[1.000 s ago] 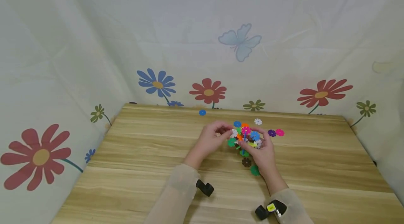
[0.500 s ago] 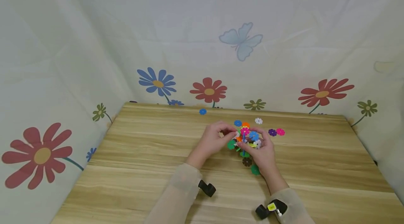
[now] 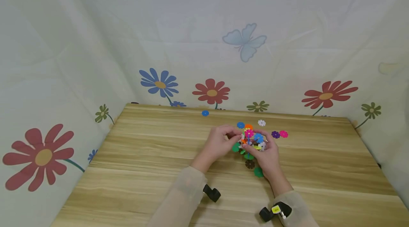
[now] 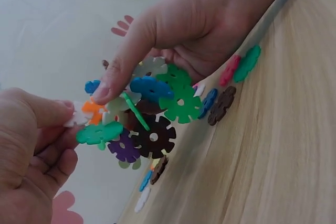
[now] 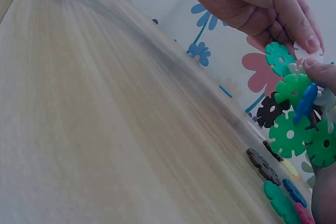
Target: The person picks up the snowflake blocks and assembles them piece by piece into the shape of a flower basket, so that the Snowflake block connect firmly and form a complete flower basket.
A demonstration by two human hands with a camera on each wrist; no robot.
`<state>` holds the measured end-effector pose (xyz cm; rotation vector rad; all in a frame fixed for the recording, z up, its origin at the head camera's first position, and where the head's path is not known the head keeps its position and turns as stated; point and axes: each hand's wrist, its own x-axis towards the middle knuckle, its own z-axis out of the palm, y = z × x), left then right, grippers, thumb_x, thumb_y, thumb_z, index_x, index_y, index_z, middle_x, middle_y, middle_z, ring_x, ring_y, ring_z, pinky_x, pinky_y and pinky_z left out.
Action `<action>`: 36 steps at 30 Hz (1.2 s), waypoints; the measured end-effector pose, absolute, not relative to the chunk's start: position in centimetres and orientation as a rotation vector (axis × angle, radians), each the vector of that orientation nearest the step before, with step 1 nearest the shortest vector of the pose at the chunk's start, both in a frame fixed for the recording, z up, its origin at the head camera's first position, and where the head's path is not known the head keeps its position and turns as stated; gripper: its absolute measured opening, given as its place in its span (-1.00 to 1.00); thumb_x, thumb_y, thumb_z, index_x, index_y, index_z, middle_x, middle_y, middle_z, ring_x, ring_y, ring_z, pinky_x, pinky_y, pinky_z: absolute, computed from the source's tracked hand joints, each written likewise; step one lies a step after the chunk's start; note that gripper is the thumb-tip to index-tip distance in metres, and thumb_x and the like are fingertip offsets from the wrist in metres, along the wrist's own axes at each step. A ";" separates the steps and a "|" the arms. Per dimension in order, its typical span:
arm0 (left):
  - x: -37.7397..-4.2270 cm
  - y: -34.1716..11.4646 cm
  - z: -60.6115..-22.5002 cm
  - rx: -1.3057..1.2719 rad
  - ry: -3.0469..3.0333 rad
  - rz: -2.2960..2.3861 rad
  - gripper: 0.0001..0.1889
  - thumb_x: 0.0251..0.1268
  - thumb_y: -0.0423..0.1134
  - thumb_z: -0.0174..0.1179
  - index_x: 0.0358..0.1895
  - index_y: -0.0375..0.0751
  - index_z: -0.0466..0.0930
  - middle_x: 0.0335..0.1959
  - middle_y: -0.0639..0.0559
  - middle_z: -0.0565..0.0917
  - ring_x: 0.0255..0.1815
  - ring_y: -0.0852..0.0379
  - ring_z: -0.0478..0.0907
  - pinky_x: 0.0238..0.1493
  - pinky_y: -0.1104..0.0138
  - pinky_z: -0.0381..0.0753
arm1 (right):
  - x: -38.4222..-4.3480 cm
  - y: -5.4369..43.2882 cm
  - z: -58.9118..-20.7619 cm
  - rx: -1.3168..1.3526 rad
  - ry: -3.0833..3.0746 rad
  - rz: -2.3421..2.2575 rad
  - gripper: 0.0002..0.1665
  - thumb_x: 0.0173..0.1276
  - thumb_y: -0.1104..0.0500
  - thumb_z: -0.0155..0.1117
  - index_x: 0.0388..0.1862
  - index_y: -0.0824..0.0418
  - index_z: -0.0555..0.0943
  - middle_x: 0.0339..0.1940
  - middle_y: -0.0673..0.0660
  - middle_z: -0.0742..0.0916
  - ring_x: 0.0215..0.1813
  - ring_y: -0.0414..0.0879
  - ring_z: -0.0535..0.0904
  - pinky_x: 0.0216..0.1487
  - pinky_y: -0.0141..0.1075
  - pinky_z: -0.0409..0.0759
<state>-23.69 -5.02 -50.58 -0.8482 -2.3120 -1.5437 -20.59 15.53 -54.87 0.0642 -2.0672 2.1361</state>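
A cluster of interlocked notched plastic discs [image 4: 153,137] in green, blue, brown, purple, orange and white is held up off the table. My right hand [image 3: 267,151] grips it, its thumb [image 4: 111,83] lying over the near side in the left wrist view. From the other side, my left hand [image 3: 220,141] pinches a white notched disc [image 5: 307,52] between thumb and fingers. That disc meets an orange disc [image 4: 94,110] at the cluster's edge; how deep the notches sit cannot be told. A green disc [image 4: 100,132] juts out just below the pinched one.
Loose discs lie on the wooden table [image 3: 143,156] around the hands. A brown disc [image 3: 250,164] and a green disc [image 3: 258,172] are in front. Purple [image 3: 275,134] and pink [image 3: 283,134] discs lie right, a white disc [image 3: 261,123] behind, a blue disc [image 3: 205,113] near the back edge.
My left hand has shifted slightly right, closer to the cluster, with the white disc. My right hand has stayed almost in place, and the cluster has turned a little.
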 end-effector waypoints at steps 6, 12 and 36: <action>-23.6 -4.6 -50.6 -0.845 -2.307 -1.514 -0.92 0.47 -0.39 0.45 -0.08 -0.28 0.87 -0.21 -0.01 0.84 -0.28 0.20 0.67 -0.24 0.42 0.72 | -20.6 15.6 -55.0 0.047 -2.035 2.153 -0.25 0.30 0.38 0.66 0.41 0.17 0.54 -0.07 0.03 0.83 -0.10 -0.15 0.78 -0.12 -0.35 0.78; -23.7 -4.4 -50.5 -0.781 -2.347 -1.526 -0.89 0.51 -0.32 0.43 -0.03 -0.22 0.88 -0.16 0.02 0.84 -0.21 0.20 0.68 -0.20 0.41 0.73 | -20.9 15.6 -54.9 0.031 -2.015 2.155 -0.23 0.31 0.35 0.66 0.45 0.19 0.53 0.15 0.16 0.74 0.03 -0.14 0.73 -0.04 -0.37 0.76; -33.0 -12.6 -54.4 -0.341 -2.887 -0.781 -0.35 0.51 -0.11 0.30 0.57 -0.28 0.47 0.56 -0.26 0.49 0.56 -0.38 0.37 0.60 -0.20 0.30 | -21.1 15.6 -54.7 0.049 -1.908 2.182 -0.21 0.35 0.41 0.61 0.51 0.25 0.51 0.44 0.08 0.60 0.17 -0.20 0.66 0.04 -0.45 0.69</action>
